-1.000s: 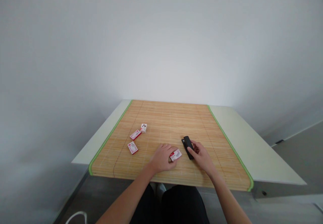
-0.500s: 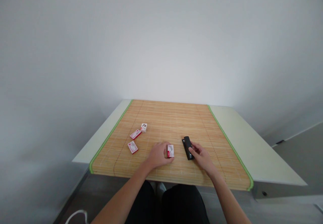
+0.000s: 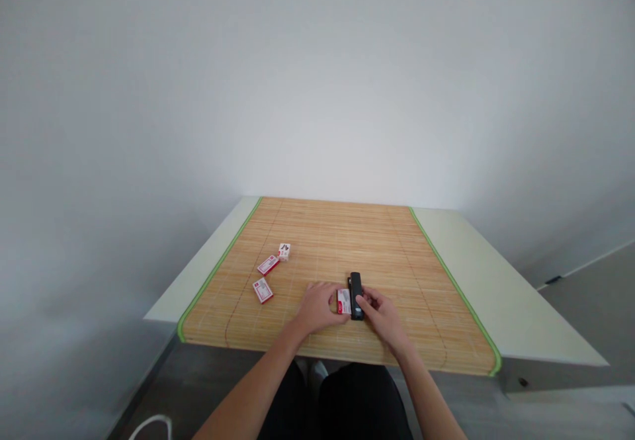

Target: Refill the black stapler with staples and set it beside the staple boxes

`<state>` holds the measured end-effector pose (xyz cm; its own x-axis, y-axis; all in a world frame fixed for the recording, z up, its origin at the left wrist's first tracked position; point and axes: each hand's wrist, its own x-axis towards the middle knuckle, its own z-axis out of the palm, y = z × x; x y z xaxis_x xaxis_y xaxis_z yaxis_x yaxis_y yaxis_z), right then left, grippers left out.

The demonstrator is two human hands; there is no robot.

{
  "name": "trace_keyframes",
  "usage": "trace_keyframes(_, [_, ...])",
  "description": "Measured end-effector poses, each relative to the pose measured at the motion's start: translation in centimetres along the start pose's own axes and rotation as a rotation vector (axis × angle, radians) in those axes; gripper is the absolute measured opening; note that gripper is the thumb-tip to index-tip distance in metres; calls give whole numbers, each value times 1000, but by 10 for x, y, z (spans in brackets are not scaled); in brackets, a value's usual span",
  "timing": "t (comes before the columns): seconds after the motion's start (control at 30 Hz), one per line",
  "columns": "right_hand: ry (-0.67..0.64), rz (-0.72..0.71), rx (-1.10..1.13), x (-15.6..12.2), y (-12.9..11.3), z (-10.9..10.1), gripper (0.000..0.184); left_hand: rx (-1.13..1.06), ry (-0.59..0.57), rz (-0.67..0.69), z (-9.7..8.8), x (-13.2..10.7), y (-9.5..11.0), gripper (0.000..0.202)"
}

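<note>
The red-and-white box [image 3: 344,301] lies inside the grip of the left hand [image 3: 320,308], near the front edge of the bamboo mat [image 3: 337,228]. The left grip is partly spread, no wider than the box: the fingers reach round its far end and the thumb lies along its near end. The black stapler [image 3: 356,296] is in the grip of the right hand [image 3: 383,314], with the thumb over its top and the fingers drawn in at its right side. Its long axis points away from the person. Box and stapler stand side by side; whether they make contact cannot be told.

Both forearms come in from the lower edge of the view and converge. The left hand is low over the mat, back upward, with the thumb toward the person. The right hand is turned inward, its finger ends partly hidden.

The stapler stands between the box and the right hand. Left of the left hand, well apart from it, are three further items: a near box [image 3: 262,290], a middle box [image 3: 268,265] and a far box [image 3: 284,251], the latter two close together. The mat has green edging and covers the centre of a white tabletop [image 3: 461,255].
</note>
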<state>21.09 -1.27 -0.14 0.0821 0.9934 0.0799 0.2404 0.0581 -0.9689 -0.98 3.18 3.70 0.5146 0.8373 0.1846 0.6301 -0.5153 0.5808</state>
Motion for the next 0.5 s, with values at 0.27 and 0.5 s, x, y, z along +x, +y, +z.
trace_keyframes(0.27, [55, -20, -3, 0, 8, 4, 54, 3, -5, 25, 1, 0, 0, 65])
trace_keyframes(0.5, [76, -23, 15, -1, 1, 10, 57, 7, -7, 34, 5, -1, 2, 67])
